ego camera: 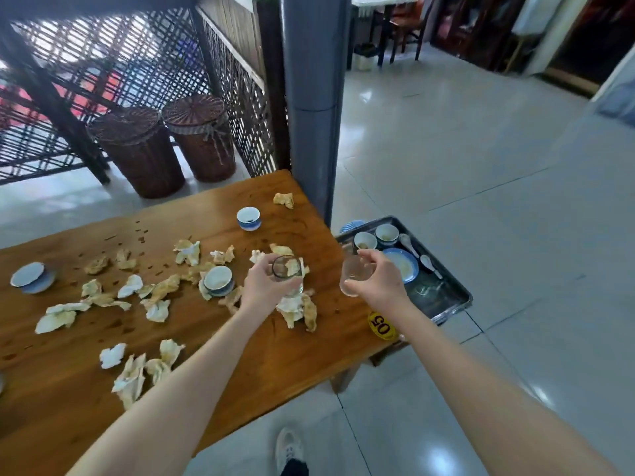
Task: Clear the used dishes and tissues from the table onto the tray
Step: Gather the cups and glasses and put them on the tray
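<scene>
My left hand (263,286) grips a clear drinking glass (288,272) above the wooden table (213,359), over some crumpled tissues. My right hand (376,276) holds a second clear glass (354,274) at the table's right edge, just left of the metal tray (450,305). On the tray lie two small bowls (376,237), a blue-rimmed plate (405,269) and two white spoons (417,254). Several stained tissues (154,297) are scattered across the table. Three blue-and-white bowls stand on it: one far (248,218), one in the middle (219,280), one at the left (31,277).
Two wicker baskets (161,149) stand on the floor behind the table by a lattice screen. A grey pillar (311,97) rises at the table's far right corner. A yellow "05" tag (381,326) marks the table's near right corner. Tiled floor stretches to the right; my shoe (290,448) shows below.
</scene>
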Demonstrator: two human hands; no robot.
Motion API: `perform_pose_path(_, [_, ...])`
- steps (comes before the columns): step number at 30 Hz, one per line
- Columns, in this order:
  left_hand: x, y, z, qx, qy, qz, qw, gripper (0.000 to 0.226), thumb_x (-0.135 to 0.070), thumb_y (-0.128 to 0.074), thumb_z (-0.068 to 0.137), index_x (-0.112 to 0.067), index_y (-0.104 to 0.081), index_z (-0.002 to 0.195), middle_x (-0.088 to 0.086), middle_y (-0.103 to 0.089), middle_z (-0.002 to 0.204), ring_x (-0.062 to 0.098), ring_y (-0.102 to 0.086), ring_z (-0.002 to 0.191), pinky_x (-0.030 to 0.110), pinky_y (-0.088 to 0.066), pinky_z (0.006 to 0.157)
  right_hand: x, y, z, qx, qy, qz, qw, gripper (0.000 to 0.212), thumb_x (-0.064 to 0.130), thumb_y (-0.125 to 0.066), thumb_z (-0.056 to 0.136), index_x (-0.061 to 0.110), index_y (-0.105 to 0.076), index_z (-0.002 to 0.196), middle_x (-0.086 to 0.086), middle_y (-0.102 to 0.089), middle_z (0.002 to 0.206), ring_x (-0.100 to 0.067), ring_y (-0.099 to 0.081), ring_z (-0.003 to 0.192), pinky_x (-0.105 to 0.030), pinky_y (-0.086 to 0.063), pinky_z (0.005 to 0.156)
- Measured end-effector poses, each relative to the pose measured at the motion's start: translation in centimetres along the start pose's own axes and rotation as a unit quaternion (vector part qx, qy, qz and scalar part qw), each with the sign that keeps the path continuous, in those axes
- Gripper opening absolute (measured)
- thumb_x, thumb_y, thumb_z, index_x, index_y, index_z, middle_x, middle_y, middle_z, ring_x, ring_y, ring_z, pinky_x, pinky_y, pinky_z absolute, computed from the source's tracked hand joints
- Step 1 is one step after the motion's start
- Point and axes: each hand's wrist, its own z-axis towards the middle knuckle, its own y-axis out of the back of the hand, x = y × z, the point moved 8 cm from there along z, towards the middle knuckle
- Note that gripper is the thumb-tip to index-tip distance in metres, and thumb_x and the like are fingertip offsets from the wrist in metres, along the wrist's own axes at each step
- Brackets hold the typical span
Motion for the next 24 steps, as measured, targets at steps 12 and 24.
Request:
perform_pose_path(12, [-6.4,-13.7,8.0,0.079,-0.049,-0.011,0.996,0.056,-0.030,-0.087,0.066,-0.023,-0.059,0.115,-0.001,-0.067,0.100,0.013,-0.064,0.089,0.017,-0.051,0.073,-9.2,7.7,7.2,-0.027,-0.098,0.002,0.995,0.069,0.017,-0.083,0.064,0.015,-0.054,0.127,0.003,-0.058,0.111,-0.010,-0.054,0.102,-0.016,-0.040,0.081])
perform_pose_path(24, [-8.8,-25.3,13.3,0.150,-0.016,-0.004,0.989,0.059,-0.030,-0.087,0.066,-0.024,-0.060,0.118,-0.002,-0.066,0.100,0.015,-0.065,0.092,0.028,-0.055,0.082,-18.5,12.8,12.9,-0.042,-0.167,0.013,0.985,0.065,0.021,-0.082,0.063,0.023,-0.055,0.122,0.005,-0.060,0.110,-0.012,-0.058,0.093,-0.022,-0.047,0.073])
